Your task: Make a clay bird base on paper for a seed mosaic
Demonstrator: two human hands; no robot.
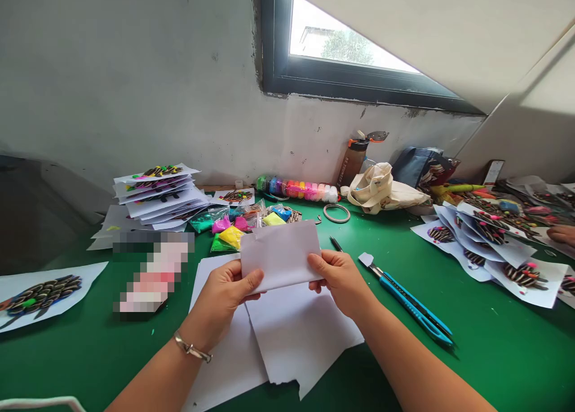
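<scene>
Head view: left hand (229,289) and right hand (339,277) each pinch one end of a paper (279,253) between thumb and fingers, above sheets (300,340) on the table (494,352); a cutter (411,304) lies beside the right forearm.

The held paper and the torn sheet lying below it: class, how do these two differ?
The held paper is lifted up, while the torn sheet lies below. The held paper looks smaller than the torn sheet. The held paper's lower edge is straight, the torn sheet's ragged. Both are plain and whitish.
</scene>
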